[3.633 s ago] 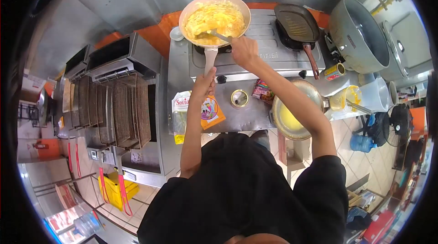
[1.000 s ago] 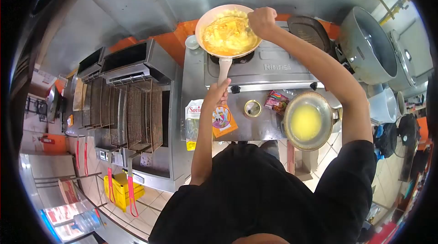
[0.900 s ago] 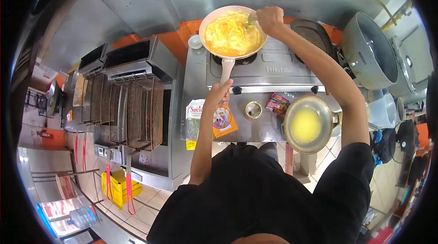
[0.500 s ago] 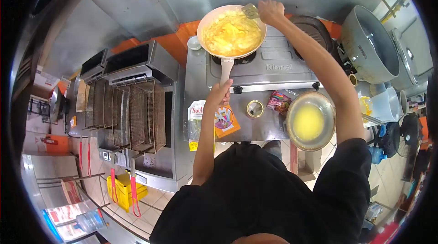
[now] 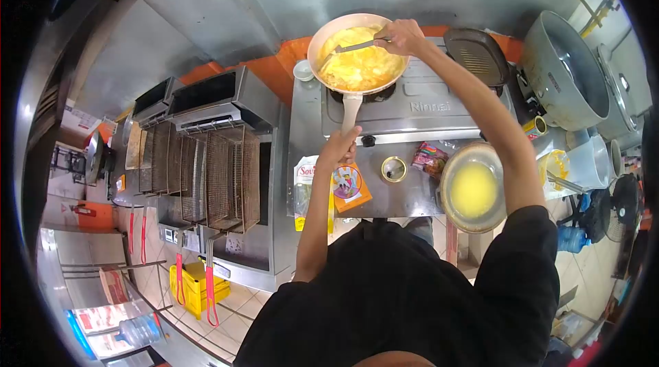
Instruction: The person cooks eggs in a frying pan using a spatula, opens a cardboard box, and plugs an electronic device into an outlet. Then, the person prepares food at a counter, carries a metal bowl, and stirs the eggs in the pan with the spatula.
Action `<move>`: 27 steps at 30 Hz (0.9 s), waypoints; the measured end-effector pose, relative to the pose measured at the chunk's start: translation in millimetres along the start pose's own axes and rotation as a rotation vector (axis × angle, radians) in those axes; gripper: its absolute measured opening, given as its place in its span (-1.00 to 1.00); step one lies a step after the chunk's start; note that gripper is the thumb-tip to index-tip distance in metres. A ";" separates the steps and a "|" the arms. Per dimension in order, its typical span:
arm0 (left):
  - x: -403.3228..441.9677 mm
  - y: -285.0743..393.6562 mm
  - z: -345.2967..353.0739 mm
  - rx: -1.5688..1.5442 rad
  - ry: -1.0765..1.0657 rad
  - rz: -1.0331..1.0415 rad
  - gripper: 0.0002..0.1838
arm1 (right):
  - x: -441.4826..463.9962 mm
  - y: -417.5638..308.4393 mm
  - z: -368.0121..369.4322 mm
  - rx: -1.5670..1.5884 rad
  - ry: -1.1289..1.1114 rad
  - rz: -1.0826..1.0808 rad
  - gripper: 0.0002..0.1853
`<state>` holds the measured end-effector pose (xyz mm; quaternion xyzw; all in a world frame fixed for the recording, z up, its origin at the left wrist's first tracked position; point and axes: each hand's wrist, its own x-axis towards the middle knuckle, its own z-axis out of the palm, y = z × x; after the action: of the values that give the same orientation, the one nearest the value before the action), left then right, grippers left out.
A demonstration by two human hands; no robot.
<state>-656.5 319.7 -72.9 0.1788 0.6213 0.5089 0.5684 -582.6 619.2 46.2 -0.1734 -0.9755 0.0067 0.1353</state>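
A light-coloured frying pan (image 5: 318, 51) sits on the left burner of the gas stove (image 5: 425, 120). Soft yellow egg (image 5: 360, 68) spreads across its bottom, partly set and partly runny. My left hand (image 5: 339, 146) is wrapped round the pan's pale handle. Above the pan's right rim, my right hand (image 5: 401, 36) grips a spatula (image 5: 353, 46). The spatula's blade reaches into the egg at the pan's left side. Fingers of my right hand hide the end of its handle.
On the steel counter stand an opened can (image 5: 393, 169), an orange box (image 5: 352, 187), a pink packet (image 5: 430, 158) and a metal bowl (image 5: 449, 195) with yellow contents. A grill pan (image 5: 477, 58) and a large pot (image 5: 563, 72) are at the right; fryer baskets (image 5: 230, 178) at the left.
The spatula has swung from the pan's upper right rim across to the left side of the egg. My right hand has dropped lower, over the rim. The whole view has shifted slightly.
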 end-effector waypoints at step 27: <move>-2.2 1.6 3.0 0.000 0.049 -0.028 -0.53 | -57.1 -54.7 -29.0 -0.150 -0.052 0.247 -0.85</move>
<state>-653.7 319.9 -69.9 0.1576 0.6376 0.5053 0.5598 -541.7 547.4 62.5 -0.3017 -0.9476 -0.0450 0.0948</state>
